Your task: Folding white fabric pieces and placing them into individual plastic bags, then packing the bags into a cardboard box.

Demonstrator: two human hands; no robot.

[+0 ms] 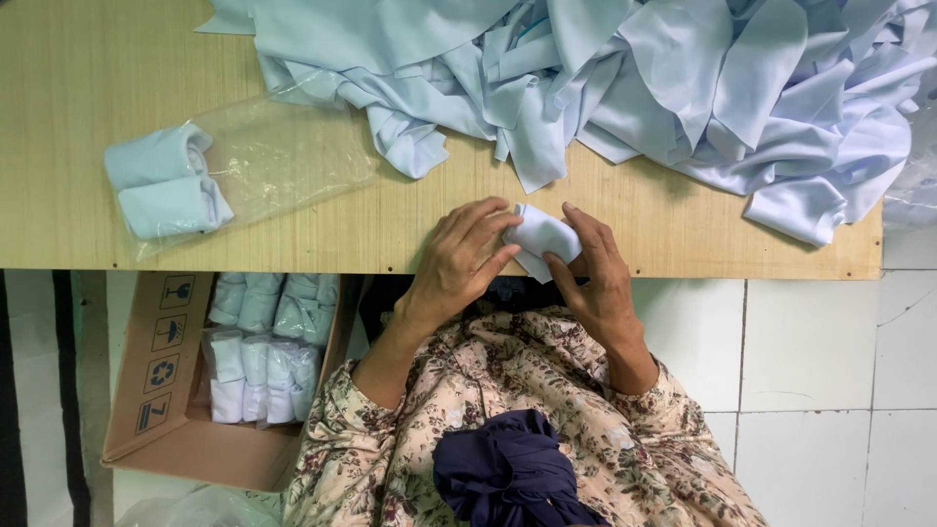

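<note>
Head view, looking down at a wooden table [293, 234]: both your hands meet at its near edge on a small folded piece of pale blue cloth [540, 234]. Your left hand [459, 263] curls over its left side, fingers pressing the fabric. Your right hand [597, 273] pinches its right side between thumb and fingers. A loose heap of the same pale blue fabric [683, 88] fills the far right of the table. To the left, a clear plastic bag [254, 166] holds two rolled pieces. Below the table, a cardboard box [166, 390] on the floor contains more bagged rolls.
</note>
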